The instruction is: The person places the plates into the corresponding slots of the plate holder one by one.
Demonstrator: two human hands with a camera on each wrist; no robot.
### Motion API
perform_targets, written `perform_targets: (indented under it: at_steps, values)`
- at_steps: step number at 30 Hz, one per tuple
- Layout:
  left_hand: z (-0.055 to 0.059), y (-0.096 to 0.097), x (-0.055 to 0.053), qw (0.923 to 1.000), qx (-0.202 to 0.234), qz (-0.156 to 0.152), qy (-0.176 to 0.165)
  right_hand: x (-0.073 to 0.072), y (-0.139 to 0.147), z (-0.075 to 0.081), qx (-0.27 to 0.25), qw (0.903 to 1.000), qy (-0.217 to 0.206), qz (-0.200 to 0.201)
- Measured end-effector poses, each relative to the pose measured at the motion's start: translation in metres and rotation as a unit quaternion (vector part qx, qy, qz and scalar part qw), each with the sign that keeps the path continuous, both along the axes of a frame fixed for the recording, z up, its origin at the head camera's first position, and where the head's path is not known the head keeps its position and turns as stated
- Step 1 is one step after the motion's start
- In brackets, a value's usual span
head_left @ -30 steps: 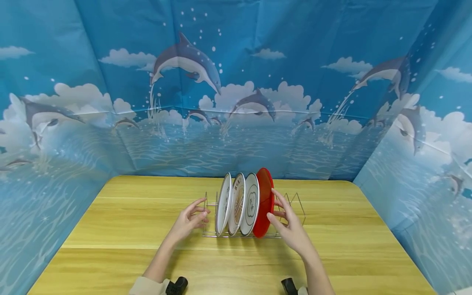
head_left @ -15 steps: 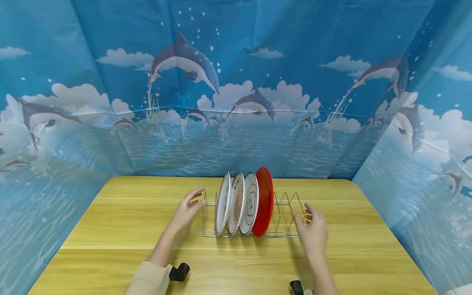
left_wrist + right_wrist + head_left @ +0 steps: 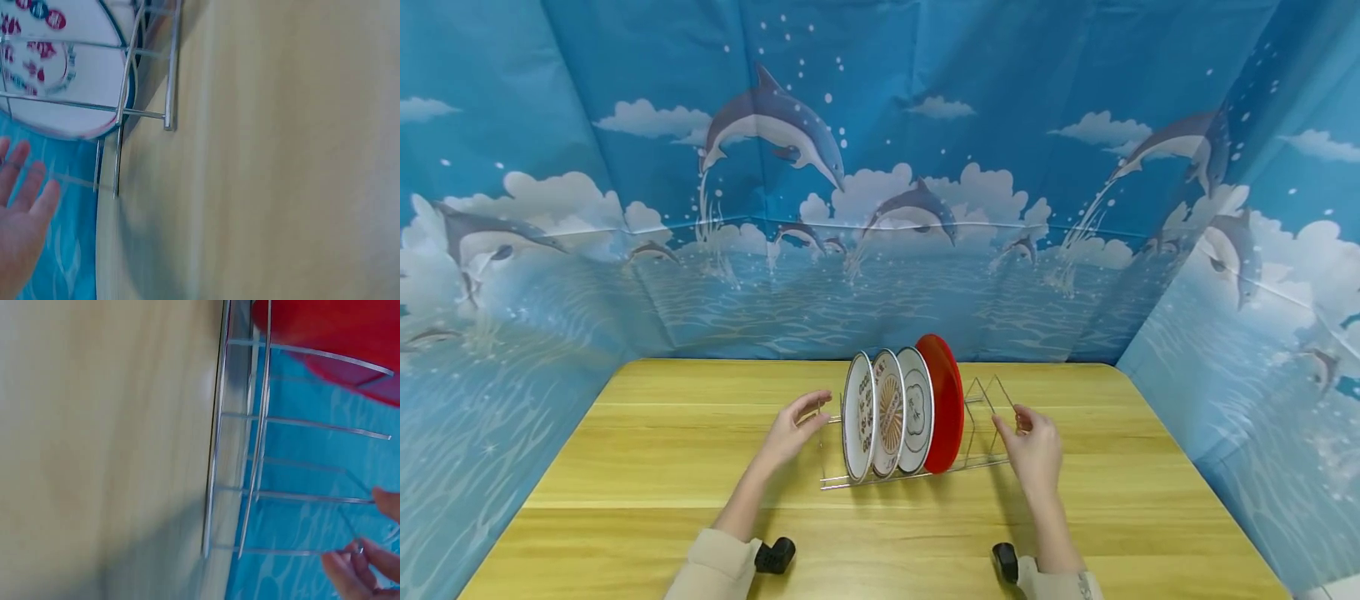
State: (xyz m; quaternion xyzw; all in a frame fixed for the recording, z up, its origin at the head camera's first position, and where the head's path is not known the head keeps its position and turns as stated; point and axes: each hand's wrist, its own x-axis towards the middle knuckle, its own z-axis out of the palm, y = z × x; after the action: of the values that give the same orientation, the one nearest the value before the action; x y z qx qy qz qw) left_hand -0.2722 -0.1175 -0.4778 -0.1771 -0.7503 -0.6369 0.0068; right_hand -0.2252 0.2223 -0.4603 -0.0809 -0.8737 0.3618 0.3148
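A wire dish rack [image 3: 985, 464] stands at a slant on the table, its left end nearer me. Upright in its left and middle slots are a white plate with dark lettering [image 3: 859, 417], a plate with a brown rayed pattern [image 3: 890, 412], a plate with a grey emblem [image 3: 917, 410] and a red plate [image 3: 945, 404]. My left hand [image 3: 790, 429] holds the rack's left end wire, fingers behind and thumb in front; part of that grip lies outside the left wrist view. With thumb and fingers my right hand [image 3: 1033, 446] pinches the right end wire.
The wooden table [image 3: 647, 450] runs out on both sides of the rack. Behind it hangs a blue curtain [image 3: 880, 283] printed with dolphins, which also covers both sides. Black wrist cameras [image 3: 775, 556] sit at both cuffs.
My right hand has left the red plate and moved right to the rack's end wire. The rack has turned, its left end toward me and its right end away, the plates turning with it.
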Motion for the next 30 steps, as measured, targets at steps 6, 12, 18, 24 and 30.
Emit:
perform_targets:
  at_steps: [6, 12, 18, 24, 30]
  values:
    - [-0.006, 0.019, 0.022, 0.9977, 0.029, 0.061, 0.001, -0.031, 0.020, 0.003, -0.024, 0.9946, -0.072, 0.071]
    - [0.005, 0.043, 0.054, 0.9920, 0.039, 0.117, 0.024, -0.064, 0.034, 0.000, -0.029, 0.9872, -0.084, 0.132]
    - [-0.009, 0.058, 0.062, 0.9836, 0.032, 0.168, 0.058, -0.081, 0.039, -0.001, -0.025, 0.9821, -0.089, 0.164]
    - [-0.007, 0.051, 0.056, 0.9899, 0.043, 0.131, 0.033, -0.066, 0.030, 0.008, -0.112, 0.9798, -0.038, 0.161]
    - [0.004, 0.027, 0.037, 0.9971, 0.012, 0.054, 0.052, -0.014, -0.013, 0.060, -0.170, 0.9653, 0.132, 0.148]
